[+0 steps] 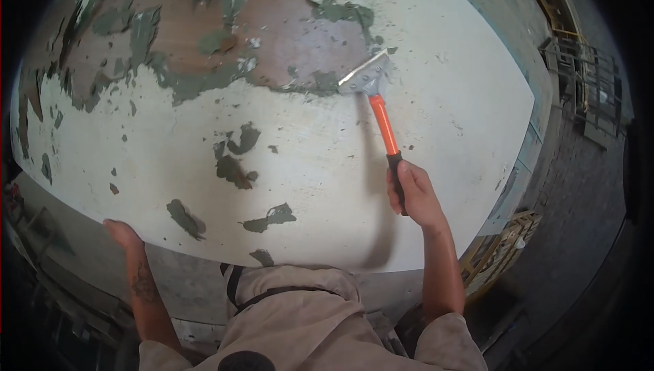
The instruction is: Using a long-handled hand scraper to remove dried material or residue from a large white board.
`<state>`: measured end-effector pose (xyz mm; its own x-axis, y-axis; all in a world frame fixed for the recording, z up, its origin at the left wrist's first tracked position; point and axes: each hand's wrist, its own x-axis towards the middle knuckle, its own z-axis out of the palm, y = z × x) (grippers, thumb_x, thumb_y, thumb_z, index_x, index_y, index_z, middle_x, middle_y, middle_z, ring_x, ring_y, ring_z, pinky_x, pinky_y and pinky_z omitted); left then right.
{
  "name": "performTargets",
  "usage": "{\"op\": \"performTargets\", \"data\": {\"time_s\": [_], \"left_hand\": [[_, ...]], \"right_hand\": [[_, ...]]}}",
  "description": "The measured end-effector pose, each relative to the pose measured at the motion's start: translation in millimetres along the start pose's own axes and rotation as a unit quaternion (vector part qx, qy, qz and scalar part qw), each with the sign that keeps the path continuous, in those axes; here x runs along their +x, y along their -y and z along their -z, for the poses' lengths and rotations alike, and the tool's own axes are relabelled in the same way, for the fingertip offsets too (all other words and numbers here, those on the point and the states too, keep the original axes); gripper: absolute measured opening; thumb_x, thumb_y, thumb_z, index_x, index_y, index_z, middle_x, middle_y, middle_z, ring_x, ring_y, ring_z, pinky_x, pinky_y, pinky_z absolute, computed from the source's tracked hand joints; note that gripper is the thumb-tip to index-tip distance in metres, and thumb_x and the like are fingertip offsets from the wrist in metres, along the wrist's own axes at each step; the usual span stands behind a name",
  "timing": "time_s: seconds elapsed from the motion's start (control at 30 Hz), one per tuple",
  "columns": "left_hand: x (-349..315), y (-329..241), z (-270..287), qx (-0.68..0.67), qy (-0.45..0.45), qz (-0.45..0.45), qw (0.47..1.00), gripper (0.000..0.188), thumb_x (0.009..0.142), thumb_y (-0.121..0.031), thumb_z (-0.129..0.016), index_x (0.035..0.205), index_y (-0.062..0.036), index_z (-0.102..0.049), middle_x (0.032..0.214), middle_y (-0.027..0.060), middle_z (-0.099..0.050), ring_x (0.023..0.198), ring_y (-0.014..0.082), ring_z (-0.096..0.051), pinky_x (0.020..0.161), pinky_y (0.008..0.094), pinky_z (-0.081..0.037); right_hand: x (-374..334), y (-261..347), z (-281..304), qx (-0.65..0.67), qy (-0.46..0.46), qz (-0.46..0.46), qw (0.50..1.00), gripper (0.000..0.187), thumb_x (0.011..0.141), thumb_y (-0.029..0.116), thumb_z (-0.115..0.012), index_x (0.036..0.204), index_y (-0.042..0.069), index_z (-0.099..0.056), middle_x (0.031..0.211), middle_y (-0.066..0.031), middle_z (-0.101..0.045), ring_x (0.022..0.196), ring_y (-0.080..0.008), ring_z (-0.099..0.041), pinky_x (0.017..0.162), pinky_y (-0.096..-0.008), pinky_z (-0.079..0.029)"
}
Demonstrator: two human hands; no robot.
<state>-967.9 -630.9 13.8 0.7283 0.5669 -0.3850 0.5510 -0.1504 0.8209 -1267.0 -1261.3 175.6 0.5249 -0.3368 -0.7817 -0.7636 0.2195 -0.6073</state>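
Note:
My right hand (417, 194) is closed around the black grip of a long-handled scraper (383, 124) with an orange shaft. The scraper's wide metal head (366, 74) touches the right end of a stripped patch, beside grey-green residue (317, 88). Pinkish-brown material (296, 34) shows in the patch. Below and in front of me lies a large off-white board (327, 166) with a curved near edge. My left hand (124, 235) is at its near-left edge, closed over the rim, with most of its fingers hidden.
Loose grey-green flakes (235, 170) are scattered over the board, several near its front edge, such as a curled one (185, 219). To the right, a yellowish slatted frame (501, 248) and a metal rack (593, 88) stand on the grey floor (555, 235).

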Motion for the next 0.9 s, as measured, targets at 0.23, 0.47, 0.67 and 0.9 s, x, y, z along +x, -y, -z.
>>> {"op": "performTargets", "data": {"time_s": [0.23,0.47,0.67,0.9], "left_hand": [[-3.3,6.7,-6.0,0.086,-0.057,-0.038,0.994,0.071,0.114,-0.044,-0.027,0.144,0.017,-0.045,0.15,0.0261,-0.052,0.13,0.0334,-0.054,0.114,0.0404,-0.039],[9.8,14.1,-7.0,0.161,-0.066,-0.033,0.984,0.071,0.113,-0.044,-0.026,0.14,0.0181,-0.048,0.144,0.0305,-0.056,0.126,0.0394,-0.058,0.111,0.0441,-0.043],[91.6,40.1,62.3,0.313,-0.164,-0.186,0.917,0.075,0.113,-0.047,-0.028,0.129,0.0215,-0.054,0.127,0.0368,-0.064,0.117,0.0474,-0.063,0.106,0.0465,-0.047],[-23.4,-6.0,-21.4,0.191,-0.112,-0.104,0.97,0.074,0.112,-0.045,-0.031,0.12,0.0226,-0.059,0.125,0.0397,-0.063,0.118,0.0518,-0.061,0.104,0.0482,-0.047]], "right_hand": [[-39.9,-46.3,-27.4,0.18,0.121,-0.086,0.972,0.056,0.112,0.055,-0.035,0.103,0.005,-0.056,0.066,-0.0025,-0.054,0.051,-0.0138,-0.052,0.048,-0.0288,-0.045],[-65.1,-80.7,-94.9,0.345,0.15,-0.091,0.922,0.053,0.112,0.055,-0.034,0.12,0.006,-0.053,0.077,-0.0034,-0.053,0.056,-0.0149,-0.054,0.055,-0.032,-0.049],[-63.7,-81.8,-95.6,0.178,0.081,-0.076,0.978,0.054,0.112,0.053,-0.036,0.1,0.005,-0.055,0.065,-0.0019,-0.05,0.043,-0.0106,-0.044,0.039,-0.0285,-0.036],[-39.6,-31.0,-127.5,0.135,0.074,-0.015,0.988,0.052,0.112,0.053,-0.037,0.102,0.005,-0.054,0.065,-0.0011,-0.048,0.046,-0.0123,-0.045,0.043,-0.0296,-0.04]]}}
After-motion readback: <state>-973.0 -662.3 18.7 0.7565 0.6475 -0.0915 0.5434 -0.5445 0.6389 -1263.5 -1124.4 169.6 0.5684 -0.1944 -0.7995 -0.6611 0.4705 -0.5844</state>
